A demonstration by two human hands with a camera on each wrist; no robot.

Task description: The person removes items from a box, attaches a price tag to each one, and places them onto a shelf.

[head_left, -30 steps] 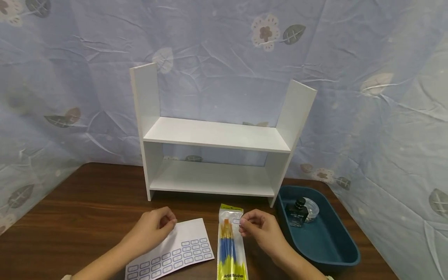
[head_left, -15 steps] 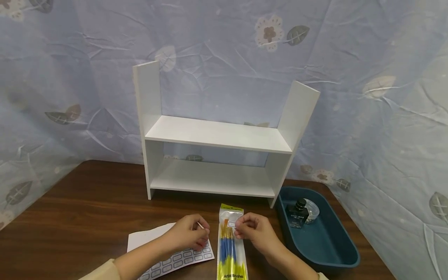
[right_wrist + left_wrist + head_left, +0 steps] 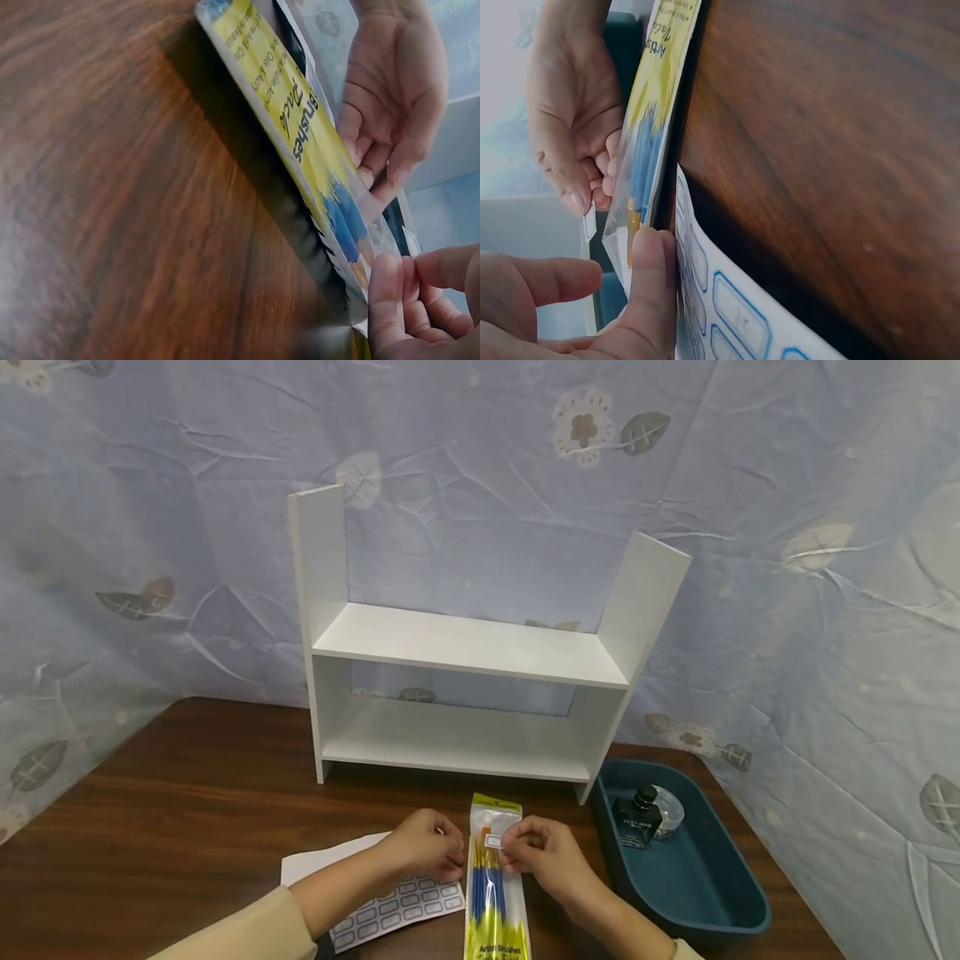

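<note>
Between thumb and forefinger my right hand (image 3: 549, 857) pinches a small white label sticker (image 3: 492, 842) with a blue border. The sticker hovers over the upper part of a clear and yellow packet of artist brushes (image 3: 497, 935); whether it touches the plastic is unclear. My left hand (image 3: 429, 845) is beside the packet, above a sheet of label stickers (image 3: 408, 902), its fingers loosely bent. In the left wrist view its thumb and finger (image 3: 651, 259) stand apart, holding nothing, one fingertip close to the packet's edge. The left forearm hides part of the sheet.
Behind the packet stands a white two-tier shelf (image 3: 457, 735). To the right, a teal bin (image 3: 701, 877) holds a black bottle (image 3: 637, 818) and a clear round container (image 3: 667, 811). Everything stands on a dark wooden table (image 3: 187, 827), with patterned cloth behind.
My left hand has moved right across the sticker sheet to the packet's side. My right hand has brought the label slightly left and down over the brushes. The sheet has shifted slightly right.
</note>
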